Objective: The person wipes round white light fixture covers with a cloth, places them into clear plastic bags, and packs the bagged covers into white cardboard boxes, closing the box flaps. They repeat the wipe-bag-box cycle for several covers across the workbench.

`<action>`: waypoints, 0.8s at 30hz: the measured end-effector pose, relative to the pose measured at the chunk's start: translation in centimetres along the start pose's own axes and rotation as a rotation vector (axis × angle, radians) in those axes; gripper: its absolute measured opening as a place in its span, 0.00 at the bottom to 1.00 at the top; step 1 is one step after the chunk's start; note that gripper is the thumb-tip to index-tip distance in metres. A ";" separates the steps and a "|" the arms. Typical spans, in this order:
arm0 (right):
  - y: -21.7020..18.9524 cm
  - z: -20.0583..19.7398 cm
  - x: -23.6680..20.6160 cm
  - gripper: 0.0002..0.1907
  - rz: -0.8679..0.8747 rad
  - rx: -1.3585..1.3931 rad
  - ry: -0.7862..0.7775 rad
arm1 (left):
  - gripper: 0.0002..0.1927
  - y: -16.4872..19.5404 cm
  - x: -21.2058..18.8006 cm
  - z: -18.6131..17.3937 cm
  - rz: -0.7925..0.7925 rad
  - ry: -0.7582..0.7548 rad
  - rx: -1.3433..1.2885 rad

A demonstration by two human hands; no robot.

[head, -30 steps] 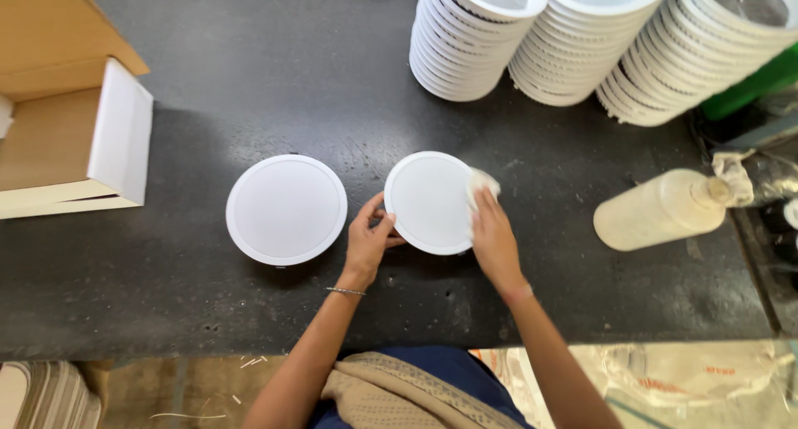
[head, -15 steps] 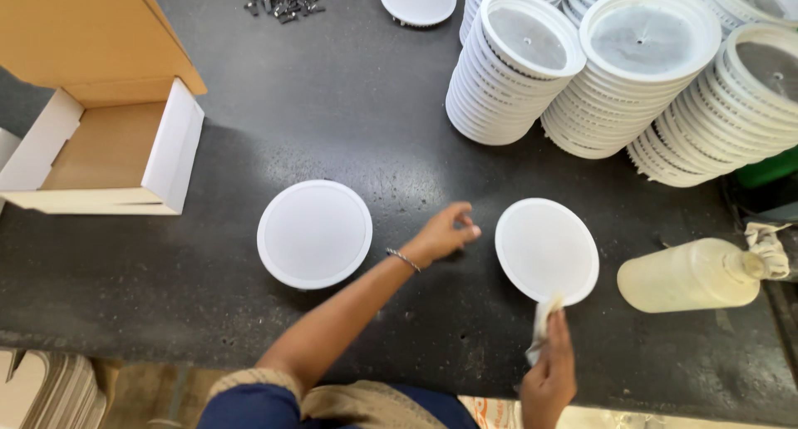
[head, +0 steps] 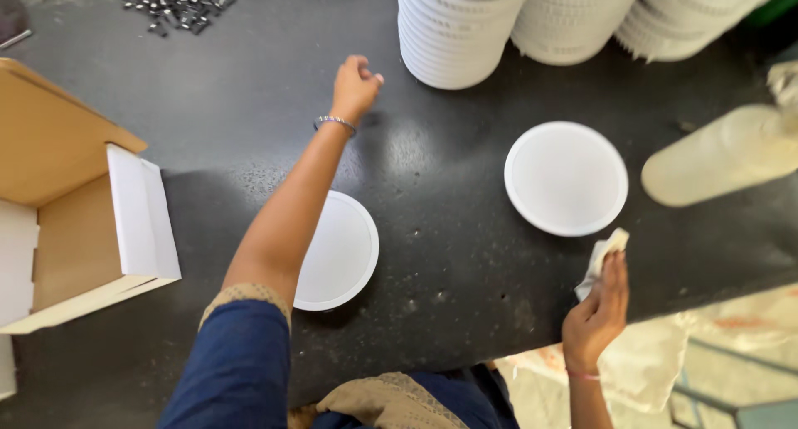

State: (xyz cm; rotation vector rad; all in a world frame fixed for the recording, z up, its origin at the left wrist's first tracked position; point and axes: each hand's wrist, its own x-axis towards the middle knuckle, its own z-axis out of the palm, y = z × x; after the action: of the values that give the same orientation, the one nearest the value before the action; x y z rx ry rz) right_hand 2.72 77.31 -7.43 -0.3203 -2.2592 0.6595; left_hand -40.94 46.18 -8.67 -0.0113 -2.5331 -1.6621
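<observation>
Looking light, stiff and best gripped by its rim, the round white panel light (head: 566, 178) lay untouched while the right hand (head: 597, 308) pinched a soft wiping cloth (head: 600, 258) and the left hand (head: 356, 84) hovered loosely curled, empty.

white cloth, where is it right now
In the head view, lower right: the white cloth is in the right hand, just below the round white disc.
</observation>
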 end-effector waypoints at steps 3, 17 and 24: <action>-0.2 0.3 -0.2 0.21 0.007 -0.005 0.037 | 0.25 -0.4 2.0 -0.3 0.150 0.082 0.262; 0.4 1.7 -0.8 0.19 0.266 -0.194 0.129 | 0.26 -2.3 17.9 -0.8 0.728 0.182 1.360; 1.0 2.9 -1.2 0.15 0.422 -0.214 0.232 | 0.26 -3.0 24.8 2.1 0.533 -0.005 1.437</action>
State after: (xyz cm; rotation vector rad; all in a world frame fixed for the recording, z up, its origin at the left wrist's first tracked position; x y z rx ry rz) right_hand 1.44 76.58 -10.40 -0.9477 -2.0540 0.5552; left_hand -65.93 45.52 -9.79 -0.4791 -2.7140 0.4590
